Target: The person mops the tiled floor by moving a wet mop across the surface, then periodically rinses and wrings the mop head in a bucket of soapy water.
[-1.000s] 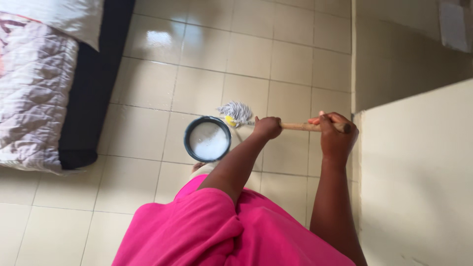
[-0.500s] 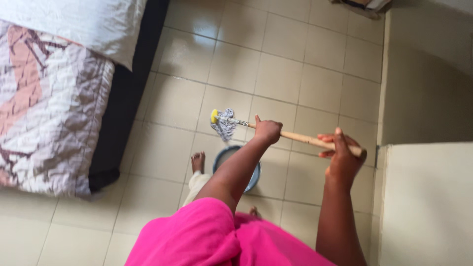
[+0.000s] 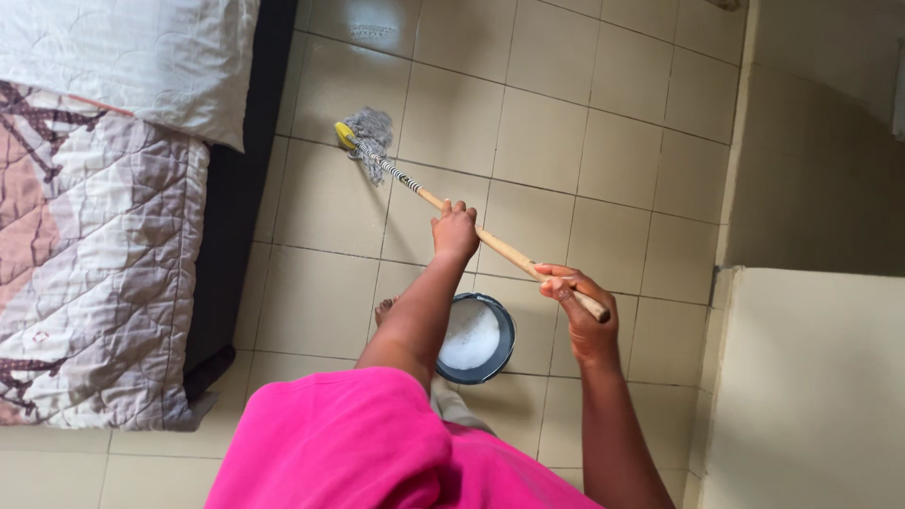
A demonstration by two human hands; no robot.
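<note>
On the tiled floor, my left hand and right hand both closed tight around the mop, bucket near my foot, bed beside.

Glossy cream tile floor, quilted bed

One mop at eleven o'clock, one bucket near the centre, one bed at nine o'clock with one pillow, two hands: left hand, right hand, one bare foot.
</note>
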